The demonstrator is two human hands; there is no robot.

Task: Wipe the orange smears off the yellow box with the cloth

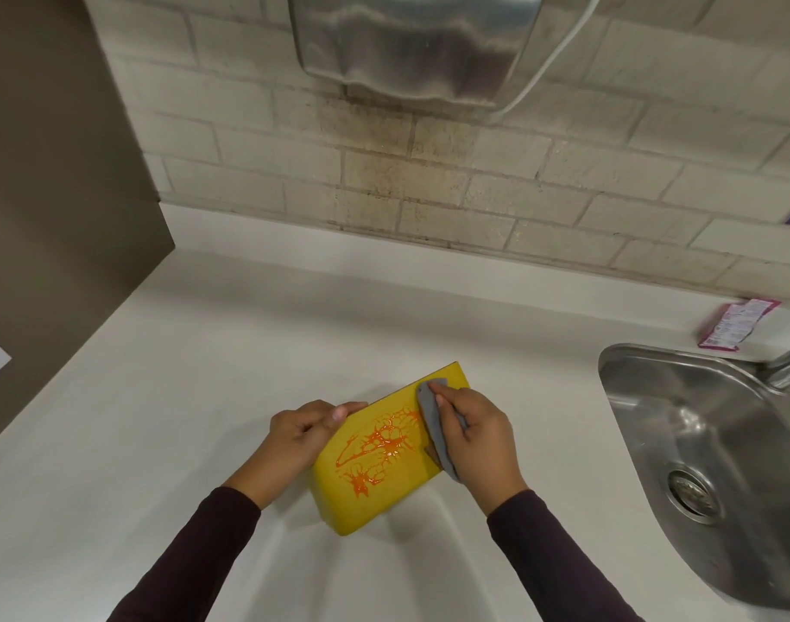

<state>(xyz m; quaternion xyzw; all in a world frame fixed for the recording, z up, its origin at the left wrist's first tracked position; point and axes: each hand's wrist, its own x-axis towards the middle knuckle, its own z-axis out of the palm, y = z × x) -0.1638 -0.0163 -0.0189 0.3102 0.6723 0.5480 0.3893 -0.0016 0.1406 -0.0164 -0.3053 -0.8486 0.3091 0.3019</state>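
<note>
A yellow box (379, 500) lies on the white counter in front of me, its broad face up and turned at a slant. Glossy orange smears (379, 446) spread in a web across the middle of that face. My left hand (303, 435) grips the box's left edge, thumb on top. My right hand (478, 437) presses a folded grey cloth (429, 413) onto the box's right part, just right of the smears. Part of the cloth is hidden under my fingers.
A steel sink (707, 464) is set into the white counter (205, 397) at the right, its tap at the frame edge. A pink packet (734, 325) lies by the brick wall. A metal hand dryer (411, 42) hangs on the wall above. A brown partition stands at the left.
</note>
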